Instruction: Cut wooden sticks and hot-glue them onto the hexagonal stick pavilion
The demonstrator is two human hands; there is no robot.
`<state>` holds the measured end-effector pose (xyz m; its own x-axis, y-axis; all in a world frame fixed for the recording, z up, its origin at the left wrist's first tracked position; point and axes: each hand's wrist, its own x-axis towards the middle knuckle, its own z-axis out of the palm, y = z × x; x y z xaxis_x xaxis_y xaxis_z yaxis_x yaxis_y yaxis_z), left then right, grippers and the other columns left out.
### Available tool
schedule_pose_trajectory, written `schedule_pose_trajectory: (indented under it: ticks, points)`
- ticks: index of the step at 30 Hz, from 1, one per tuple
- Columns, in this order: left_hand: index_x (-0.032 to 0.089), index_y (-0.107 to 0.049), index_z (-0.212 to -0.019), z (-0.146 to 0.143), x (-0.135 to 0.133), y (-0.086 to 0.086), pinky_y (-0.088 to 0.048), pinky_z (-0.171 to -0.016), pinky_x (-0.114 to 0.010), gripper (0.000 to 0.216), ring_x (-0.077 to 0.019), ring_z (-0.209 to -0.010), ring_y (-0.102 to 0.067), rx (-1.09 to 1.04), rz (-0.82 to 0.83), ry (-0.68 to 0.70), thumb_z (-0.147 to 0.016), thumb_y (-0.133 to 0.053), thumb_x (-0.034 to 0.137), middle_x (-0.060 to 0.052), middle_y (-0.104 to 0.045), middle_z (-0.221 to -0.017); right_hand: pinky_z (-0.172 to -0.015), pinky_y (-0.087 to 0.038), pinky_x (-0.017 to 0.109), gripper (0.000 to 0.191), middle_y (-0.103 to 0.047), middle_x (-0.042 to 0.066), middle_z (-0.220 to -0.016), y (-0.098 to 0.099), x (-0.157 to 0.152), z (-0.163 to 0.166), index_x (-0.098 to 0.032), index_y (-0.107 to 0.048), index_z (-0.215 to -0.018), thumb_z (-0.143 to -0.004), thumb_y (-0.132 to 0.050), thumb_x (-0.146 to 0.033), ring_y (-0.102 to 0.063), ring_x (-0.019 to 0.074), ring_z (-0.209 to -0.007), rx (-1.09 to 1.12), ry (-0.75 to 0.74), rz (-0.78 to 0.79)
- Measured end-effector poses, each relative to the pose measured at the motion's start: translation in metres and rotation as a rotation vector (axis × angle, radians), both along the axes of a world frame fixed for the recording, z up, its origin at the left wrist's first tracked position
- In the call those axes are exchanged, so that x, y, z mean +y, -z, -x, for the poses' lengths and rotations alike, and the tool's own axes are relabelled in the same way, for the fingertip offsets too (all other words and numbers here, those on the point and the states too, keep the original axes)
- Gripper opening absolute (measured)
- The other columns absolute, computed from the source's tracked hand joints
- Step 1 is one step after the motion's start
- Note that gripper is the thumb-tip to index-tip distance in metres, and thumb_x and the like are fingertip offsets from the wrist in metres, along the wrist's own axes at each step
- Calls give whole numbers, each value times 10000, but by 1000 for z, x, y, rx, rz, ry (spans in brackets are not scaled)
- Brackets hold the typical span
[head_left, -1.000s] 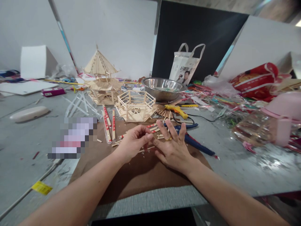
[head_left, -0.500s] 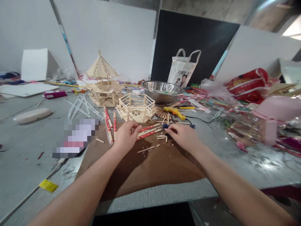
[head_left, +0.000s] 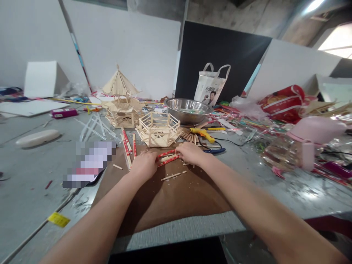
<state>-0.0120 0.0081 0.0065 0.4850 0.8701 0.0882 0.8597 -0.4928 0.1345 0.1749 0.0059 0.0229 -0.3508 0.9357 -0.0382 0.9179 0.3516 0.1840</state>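
Red-and-white wrapped chopsticks (head_left: pixel 168 160) lie on the brown mat (head_left: pixel 176 198), between my two hands. Closed fingers of my left hand (head_left: pixel 145 164) are at their left end. My right hand (head_left: pixel 190 153) has its fingers closed on their right end; the fingertips are partly hidden. Behind them stands a six-sided railing frame (head_left: pixel 159 130) built of thin wooden sticks. Short cut stick pieces (head_left: pixel 173 176) and crumbs are scattered in front. To the right of my right hand lies a blue-handled tool (head_left: pixel 217 150), its head hidden.
More wrapped chopsticks (head_left: pixel 127 146) lie left. A stick pagoda (head_left: pixel 121 99), steel bowl (head_left: pixel 189 112) and yellow glue gun (head_left: pixel 202 134) stand or lie behind. A blurred-out phone (head_left: pixel 92 165) is at left. At right sits a pink-lidded clear jug (head_left: pixel 283 150) amid clutter.
My right hand has left the blue-handled tool and moved left onto the right end of the wrapped chopsticks. My left hand has shifted slightly left and down. The view has tilted slightly.
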Motion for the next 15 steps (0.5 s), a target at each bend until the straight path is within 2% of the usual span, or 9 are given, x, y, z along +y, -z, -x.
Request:
schedule_pose_trajectory:
  ticks: [4, 9, 15]
  points:
    - [191, -585, -748, 2, 2, 0, -392, -657, -306, 186, -215, -807, -516, -5, 3, 26, -709, -413, 251, -81, -604, -812, -689, -352, 255, 178, -607, 48, -871, -5, 0, -5, -210, -595, -847, -703, -492, -219, -525, 173, -843, 16, -32, -10]
    - [182, -600, -705, 4, 3, -1, -391, -620, -305, 179, -226, -763, -527, 17, -33, -19, -684, -440, 260, -94, -608, -717, -710, -354, 251, 194, -617, 44, -867, -12, -12, -21, -195, -600, -866, -703, -501, -233, -531, 161, -827, 182, -10, -78]
    - [195, -590, -703, 5, 5, 1, -385, -642, -323, 175, -232, -784, -530, 32, 14, -38, -683, -434, 272, -84, -617, -743, -671, -363, 248, 185, -628, 35, -761, -1, -31, -25, -174, -607, -786, -745, -438, -239, -537, 136, -725, 453, 32, -216]
